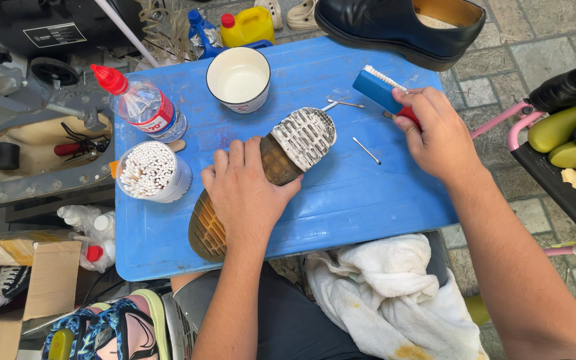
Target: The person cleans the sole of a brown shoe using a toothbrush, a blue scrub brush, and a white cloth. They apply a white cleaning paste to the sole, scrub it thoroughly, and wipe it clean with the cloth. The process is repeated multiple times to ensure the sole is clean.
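Here, seen from above, the left hand (245, 193) lies pressed down with fingers together over the middle of a shoe (268, 177) turned sole-up on a blue surface (341, 200), its heel end coated in white foam. The right hand (438, 137) is closed around the red handle of a blue brush (380, 89), held just right of the foamy heel. Near them stand a white cup (238, 79), a tub of cotton swabs (149, 172) and a red-capped bottle (143, 103).
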